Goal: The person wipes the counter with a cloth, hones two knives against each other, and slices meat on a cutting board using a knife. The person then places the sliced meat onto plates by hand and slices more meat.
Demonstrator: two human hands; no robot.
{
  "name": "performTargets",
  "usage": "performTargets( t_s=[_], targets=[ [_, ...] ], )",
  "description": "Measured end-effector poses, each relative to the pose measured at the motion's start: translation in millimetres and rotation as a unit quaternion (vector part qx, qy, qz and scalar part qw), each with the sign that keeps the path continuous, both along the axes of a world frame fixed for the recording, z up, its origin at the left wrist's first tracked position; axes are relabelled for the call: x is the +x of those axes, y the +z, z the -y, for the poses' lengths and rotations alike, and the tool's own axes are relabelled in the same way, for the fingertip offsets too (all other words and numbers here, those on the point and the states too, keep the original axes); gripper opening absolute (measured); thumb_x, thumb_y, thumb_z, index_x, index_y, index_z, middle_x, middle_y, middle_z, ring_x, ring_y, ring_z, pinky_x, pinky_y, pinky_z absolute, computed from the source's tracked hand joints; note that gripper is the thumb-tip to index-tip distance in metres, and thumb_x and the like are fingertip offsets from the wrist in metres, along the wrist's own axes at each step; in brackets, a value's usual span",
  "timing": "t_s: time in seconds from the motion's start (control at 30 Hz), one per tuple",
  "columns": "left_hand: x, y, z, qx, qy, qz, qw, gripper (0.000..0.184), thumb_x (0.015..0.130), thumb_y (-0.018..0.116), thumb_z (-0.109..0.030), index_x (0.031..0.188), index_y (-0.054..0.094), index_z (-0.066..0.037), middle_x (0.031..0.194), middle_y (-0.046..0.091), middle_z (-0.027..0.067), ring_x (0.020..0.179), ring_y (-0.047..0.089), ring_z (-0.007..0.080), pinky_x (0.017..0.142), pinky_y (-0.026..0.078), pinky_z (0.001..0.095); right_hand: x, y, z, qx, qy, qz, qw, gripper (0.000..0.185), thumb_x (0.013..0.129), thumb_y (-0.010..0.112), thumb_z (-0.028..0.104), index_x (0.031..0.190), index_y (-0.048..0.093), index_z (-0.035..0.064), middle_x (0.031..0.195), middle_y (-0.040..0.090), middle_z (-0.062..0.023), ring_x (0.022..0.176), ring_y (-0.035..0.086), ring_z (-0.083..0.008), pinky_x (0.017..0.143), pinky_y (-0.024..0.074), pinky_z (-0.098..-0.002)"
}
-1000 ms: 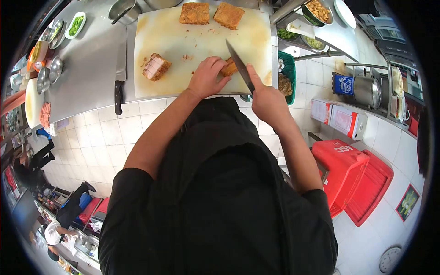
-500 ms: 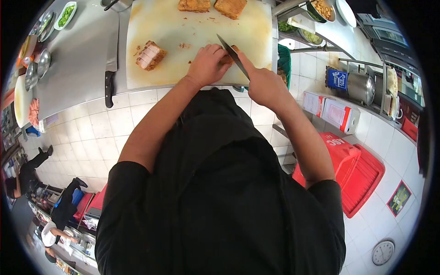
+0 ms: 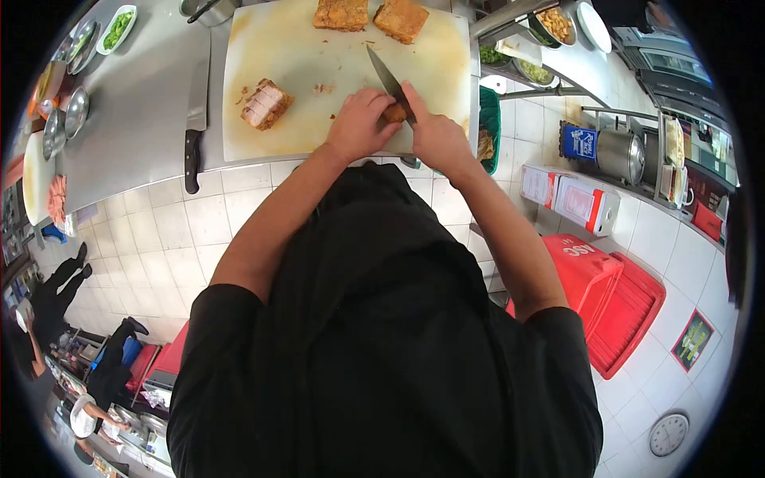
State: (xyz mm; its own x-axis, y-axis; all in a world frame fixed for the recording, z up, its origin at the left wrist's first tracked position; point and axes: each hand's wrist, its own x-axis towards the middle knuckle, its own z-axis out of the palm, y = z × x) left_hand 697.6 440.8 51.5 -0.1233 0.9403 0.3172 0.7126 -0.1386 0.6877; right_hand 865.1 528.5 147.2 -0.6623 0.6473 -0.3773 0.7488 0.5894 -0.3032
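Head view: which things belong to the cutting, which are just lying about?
In the job:
left hand on small piece
right hand with knife
cutting board
sliced piece
two browned slabs

Apparently just lying about:
second knife
dish of greens
red bin

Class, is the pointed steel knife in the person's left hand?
No, the right hand grips the pointed steel knife; the left hand holds a brown crusted piece of food.

A grey-bladed knife [image 3: 388, 78] slants beside a golden-brown food piece [image 3: 394, 113] on the board [image 3: 303, 64].
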Motion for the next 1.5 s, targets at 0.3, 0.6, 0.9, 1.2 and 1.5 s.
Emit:
performTargets(
  t_s=[0.3, 0.6, 0.9, 1.2, 1.5],
  targets=[
    [-3.5, -0.6, 12.8, 0.038, 0.014, 0.01, 0.999, 0.042, 0.082, 0.086, -0.02, 0.115, 0.065, -0.007, 0.116, 0.064, 0.0128, 0.112, 0.061, 0.0352, 0.096, 0.049, 0.0463, 13.9, 62.9, 31.3, -0.046, -0.014, 0.085, 0.995, 0.095, 0.086, 0.059, 0.003, 0.17, 0.017, 0.0188, 0.088, 0.073, -0.0277, 0.083, 0.073, -0.0462, 0.079, 0.0565, -0.0569],
    [-4.5, -3.1, 6.8, 0.009, 0.006, -0.008, 1.0, 0.031, 0.084, 0.083, -0.02, 0.107, 0.066, -0.009, 0.108, 0.064, 0.0101, 0.107, 0.061, 0.0338, 0.094, 0.048, 0.0451, 2.5, 56.9, 26.7, -0.04, 0.02, 0.072, 0.996, 0.094, 0.081, 0.064, 0.003, 0.166, 0.025, 0.0142, 0.088, 0.073, -0.0281, 0.085, 0.072, -0.0474, 0.08, 0.0565, -0.0574],
    [-7.6, -9.3, 7.3, 0.021, 0.006, 0.004, 1.0, 0.038, 0.08, 0.086, -0.019, 0.111, 0.067, -0.008, 0.114, 0.066, 0.0112, 0.112, 0.062, 0.035, 0.097, 0.05, 0.0457, -13.9, -9.0, 29.0, -0.035, -0.041, -0.005, 0.999, 0.089, 0.091, 0.058, 0.009, 0.169, 0.017, 0.0207, 0.091, 0.074, -0.0279, 0.086, 0.073, -0.0472, 0.079, 0.0561, -0.0588],
    [-3.2, 2.2, 8.9, 0.076, 0.03, 0.025, 0.996, 0.049, 0.083, 0.086, -0.02, 0.125, 0.065, -0.006, 0.128, 0.062, 0.0167, 0.119, 0.06, 0.0372, 0.104, 0.05, 0.0462, 20.9, 67.1, 4.7, 0.01, -0.06, 0.066, 0.996, 0.09, 0.091, 0.057, 0.007, 0.17, 0.014, 0.0196, 0.089, 0.073, -0.0287, 0.085, 0.073, -0.0459, 0.079, 0.0564, -0.058],
    [3.4, 5.5, -11.7, 0.024, -0.024, 0.008, 0.999, 0.044, 0.085, 0.082, -0.017, 0.124, 0.065, -0.007, 0.126, 0.063, 0.0112, 0.119, 0.059, 0.0342, 0.103, 0.049, 0.0438, 18.6, 65.7, 3.3, 0.003, 0.034, 0.142, 0.989, 0.096, 0.085, 0.061, 0.003, 0.169, 0.018, 0.0212, 0.094, 0.074, -0.0265, 0.087, 0.074, -0.0431, 0.078, 0.0581, -0.0546]
  ],
)
